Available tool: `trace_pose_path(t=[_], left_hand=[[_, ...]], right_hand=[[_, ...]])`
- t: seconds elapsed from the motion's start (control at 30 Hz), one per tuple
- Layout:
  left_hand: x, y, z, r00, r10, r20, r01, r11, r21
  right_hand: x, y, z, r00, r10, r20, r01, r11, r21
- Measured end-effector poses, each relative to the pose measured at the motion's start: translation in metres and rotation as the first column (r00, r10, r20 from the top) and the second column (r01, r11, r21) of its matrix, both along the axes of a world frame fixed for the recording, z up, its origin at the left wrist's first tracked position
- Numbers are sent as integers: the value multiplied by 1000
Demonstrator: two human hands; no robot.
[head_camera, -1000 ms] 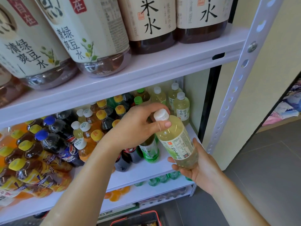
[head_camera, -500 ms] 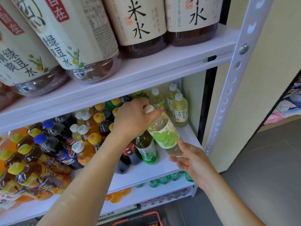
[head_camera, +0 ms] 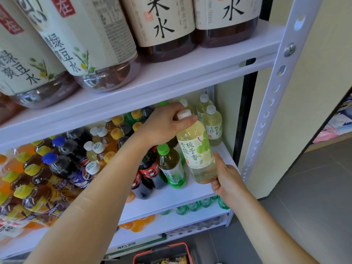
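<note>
Gripping the pale tea bottle [head_camera: 198, 151] at the neck, the left hand [head_camera: 163, 124] curls its fingers under the white cap, while the right hand [head_camera: 226, 180] wraps its fingers round the base. That two-handed hold steadies it, slightly tilted, at the right end of the shelf [head_camera: 171, 197], just in front of the matching bottles [head_camera: 213, 126] it likely joins.

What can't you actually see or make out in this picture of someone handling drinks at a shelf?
- Head view: the base of the pale bottle, covered by the right hand; whether it touches the shelf is unclear.
- Its cap, far side wrapped by the left hand.
- The large bottles above, tops cut off by the top edge.
- The basket below, cut off by the bottom edge.
</note>
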State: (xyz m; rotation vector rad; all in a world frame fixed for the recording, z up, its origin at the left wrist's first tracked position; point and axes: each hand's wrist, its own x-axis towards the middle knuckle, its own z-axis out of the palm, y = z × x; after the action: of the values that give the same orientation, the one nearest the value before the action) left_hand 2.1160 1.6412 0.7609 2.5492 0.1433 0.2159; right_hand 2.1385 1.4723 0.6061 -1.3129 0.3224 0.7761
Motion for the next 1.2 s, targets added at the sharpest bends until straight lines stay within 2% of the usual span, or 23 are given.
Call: trace_pose_path(t=[0.1, 0.17, 0.27, 0.33, 0.43, 0.53, 0.7, 0.87, 1.03, 1.2], left_hand=[[8, 6, -2, 1000, 6, 27, -8, 997, 80], [14, 11, -5, 999, 15, 29, -19, 991, 131], [25, 17, -11, 999, 16, 35, -24, 971, 238], [36, 18, -17, 1000, 13, 17, -17, 949, 316], [56, 20, -28, 995, 52, -84, -10, 899, 438], [77, 23, -43, 976, 101, -194, 21, 838, 545], [97, 33, -64, 957, 148, -248, 49, 763, 644], [104, 38, -74, 954, 207, -218, -22, 773, 634], [103, 39, -76, 947, 265, -183, -113, 806, 582], [104, 29, -68, 920, 313, -236, -76, 734, 675]], right_hand=[[7, 4, 0, 999, 26, -27, -27, 999, -29], [13, 7, 1, 999, 49, 15, -48, 997, -66], [25, 12, 2, 977, 51, 209, -22, 990, -139], [34, 17, 3, 921, 52, 387, 34, 977, -213], [51, 26, 13, 816, 21, 577, 145, 960, -240], [72, 38, 22, 734, 54, 677, 191, 940, -282], [94, 54, 18, 684, 73, 725, 205, 935, -288], [109, 64, 5, 665, 126, 737, 219, 910, -353], [115, 76, -3, 693, 237, 681, 251, 806, -536], [107, 79, -21, 663, 201, 721, 220, 868, -444]])
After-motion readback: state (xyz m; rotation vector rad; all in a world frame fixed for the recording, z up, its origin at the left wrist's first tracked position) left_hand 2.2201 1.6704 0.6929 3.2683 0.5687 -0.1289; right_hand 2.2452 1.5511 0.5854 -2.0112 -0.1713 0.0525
